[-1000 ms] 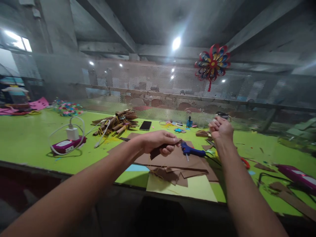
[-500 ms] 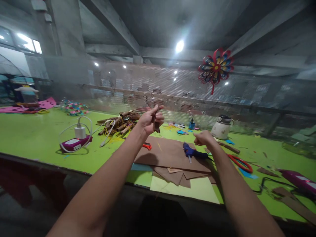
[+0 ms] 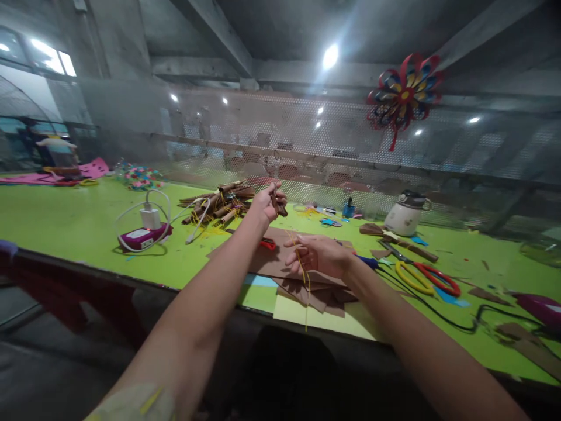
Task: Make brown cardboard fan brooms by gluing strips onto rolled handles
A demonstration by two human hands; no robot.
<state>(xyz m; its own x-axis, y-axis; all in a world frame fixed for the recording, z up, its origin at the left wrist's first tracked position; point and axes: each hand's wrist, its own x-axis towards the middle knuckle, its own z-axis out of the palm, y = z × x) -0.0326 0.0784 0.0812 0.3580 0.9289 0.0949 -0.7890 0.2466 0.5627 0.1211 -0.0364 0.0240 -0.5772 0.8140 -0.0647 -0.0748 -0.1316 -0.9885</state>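
Observation:
My left hand is closed around a small bundle of dark brown rolled paper, held up over the table's far half. Nearer to me and to the right, my right hand holds a thin yellow string. The string crosses its bent fingers and its loose end hangs down past the table edge. Beneath both hands lie brown cardboard sheets. A red-handled cutter lies by my left wrist, partly covered. Behind my right forearm, only the blue end of the glue gun shows.
A heap of brown paper rolls with yellow strings lies left of my hands. Farther left stands a purple power strip with a white charger. Scissors, a white flask and a black cord are on the right.
My right hand has moved left and toward me from beside the glue gun, and yellow string now hangs from it. My left hand still grips the rolled paper. The view has shifted slightly.

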